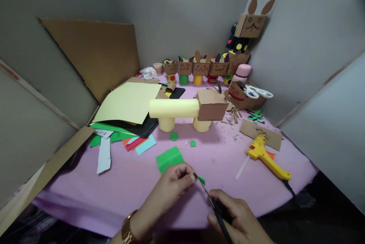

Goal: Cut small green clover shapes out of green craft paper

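My left hand (173,183) pinches a small green paper scrap (201,179) between thumb and fingers, low over the pink table cloth (85,190). My right hand (236,219) is closed round black-handled scissors (212,200), whose blades reach up to the scrap. Just behind my left hand lies a folded green paper piece (169,158). Farther back stands a paper animal (185,112) with a pale yellow tube body, two short tube legs and a brown cardboard box head.
A yellow glue gun (266,156) lies at the right on a cardboard strip. A stack of coloured paper sheets (125,118) sits at the left. Several box-headed paper figures (199,69) line the back. White scissors (258,92) rest in a cardboard box. Large cardboard sheets lean at the left.
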The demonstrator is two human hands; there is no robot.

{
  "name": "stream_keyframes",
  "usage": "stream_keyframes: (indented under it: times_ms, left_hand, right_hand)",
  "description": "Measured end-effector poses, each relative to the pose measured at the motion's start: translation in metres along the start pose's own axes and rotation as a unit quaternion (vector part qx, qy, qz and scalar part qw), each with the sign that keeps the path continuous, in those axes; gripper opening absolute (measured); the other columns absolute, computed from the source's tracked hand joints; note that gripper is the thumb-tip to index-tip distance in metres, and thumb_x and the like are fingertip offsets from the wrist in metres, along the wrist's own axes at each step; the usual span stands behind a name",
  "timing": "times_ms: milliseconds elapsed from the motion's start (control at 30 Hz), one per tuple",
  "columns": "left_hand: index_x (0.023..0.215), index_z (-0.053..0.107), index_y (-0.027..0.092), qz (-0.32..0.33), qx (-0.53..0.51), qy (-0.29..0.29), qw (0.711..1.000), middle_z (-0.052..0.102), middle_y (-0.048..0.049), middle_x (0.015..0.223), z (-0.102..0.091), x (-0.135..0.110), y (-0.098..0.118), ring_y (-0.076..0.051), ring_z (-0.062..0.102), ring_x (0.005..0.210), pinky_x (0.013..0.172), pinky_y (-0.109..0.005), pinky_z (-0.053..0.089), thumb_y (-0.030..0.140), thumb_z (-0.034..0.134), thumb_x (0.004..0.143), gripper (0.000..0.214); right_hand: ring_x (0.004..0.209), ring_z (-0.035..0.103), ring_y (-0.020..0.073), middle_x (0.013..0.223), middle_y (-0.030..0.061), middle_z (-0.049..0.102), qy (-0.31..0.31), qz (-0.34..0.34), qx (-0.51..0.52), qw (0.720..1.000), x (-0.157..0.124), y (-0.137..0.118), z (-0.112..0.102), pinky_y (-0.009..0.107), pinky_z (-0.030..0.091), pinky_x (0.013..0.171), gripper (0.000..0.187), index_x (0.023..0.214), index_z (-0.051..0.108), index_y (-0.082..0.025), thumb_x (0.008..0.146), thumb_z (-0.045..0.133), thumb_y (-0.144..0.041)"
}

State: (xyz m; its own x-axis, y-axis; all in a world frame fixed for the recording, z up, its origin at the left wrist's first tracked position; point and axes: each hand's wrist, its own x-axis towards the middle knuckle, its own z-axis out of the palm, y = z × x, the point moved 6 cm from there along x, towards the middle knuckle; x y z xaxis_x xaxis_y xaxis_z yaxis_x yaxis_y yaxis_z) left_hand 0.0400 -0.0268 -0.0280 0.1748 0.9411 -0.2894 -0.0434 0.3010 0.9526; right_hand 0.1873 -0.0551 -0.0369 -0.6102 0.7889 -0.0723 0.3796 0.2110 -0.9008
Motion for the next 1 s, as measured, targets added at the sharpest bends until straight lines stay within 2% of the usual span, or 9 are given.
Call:
stream_keyframes:
  times_ms: [200, 367, 500, 700, 1000]
  left_hand:
    - [0.063, 0.055, 0.016, -0.002, -0.092, -0.002, 0.996, 0.045, 0.0056, 0.053, 0.003, 0.014, -0.016, -0.010, 0.034, 0.051, 0.051, -0.024, 0.024, 0.023, 0.064, 0.069, 0.012]
    - [0.062, 0.055, 0.017, 0.006, -0.089, 0.008, 0.996, 0.044, 0.0054, 0.054, 0.003, 0.015, -0.016, -0.010, 0.033, 0.052, 0.051, -0.024, 0.024, 0.024, 0.065, 0.071, 0.016]
    - [0.062, 0.053, 0.017, 0.000, -0.117, 0.001, 0.993, 0.043, 0.0054, 0.056, 0.005, 0.013, -0.014, -0.010, 0.033, 0.054, 0.052, -0.024, 0.024, 0.026, 0.067, 0.071, 0.019]
    - [0.062, 0.052, 0.017, -0.002, -0.136, -0.027, 0.990, 0.043, 0.0052, 0.056, 0.011, 0.012, -0.015, -0.010, 0.033, 0.054, 0.053, -0.024, 0.025, 0.026, 0.068, 0.072, 0.022]
    - [0.063, 0.054, 0.017, -0.007, -0.166, -0.022, 0.986, 0.045, 0.0050, 0.057, 0.010, 0.012, -0.019, -0.009, 0.036, 0.055, 0.055, -0.023, 0.027, 0.023, 0.067, 0.074, 0.018]
  right_hand:
    - [0.056, 0.033, 0.0122, 0.062, -0.0054, 0.037, 0.012, 0.036, 0.021, 0.999, 0.005, 0.003, -0.001, 0.023, 0.029, 0.053, 0.018, 0.089, 0.051, -0.017, 0.084, 0.047, -0.034]
    - [0.054, 0.032, 0.0117, 0.060, -0.0070, 0.034, 0.012, 0.061, 0.009, 0.998, 0.006, 0.002, -0.002, 0.022, 0.026, 0.051, 0.010, 0.086, 0.048, -0.019, 0.079, 0.050, -0.026]
    - [0.057, 0.036, 0.0129, 0.064, -0.0055, 0.039, 0.027, 0.056, -0.017, 0.998, 0.007, -0.003, -0.005, 0.023, 0.029, 0.054, 0.018, 0.092, 0.050, -0.018, 0.075, 0.053, -0.022]
    - [0.061, 0.043, 0.0156, 0.068, -0.0014, 0.047, 0.050, 0.056, -0.035, 0.997, 0.009, -0.009, -0.007, 0.025, 0.034, 0.057, 0.025, 0.095, 0.055, -0.016, 0.072, 0.054, -0.026]
    - [0.061, 0.048, 0.0171, 0.070, 0.0024, 0.055, 0.062, 0.040, -0.088, 0.993, 0.010, -0.006, -0.009, 0.026, 0.035, 0.057, 0.023, 0.091, 0.060, -0.015, 0.077, 0.052, -0.031]
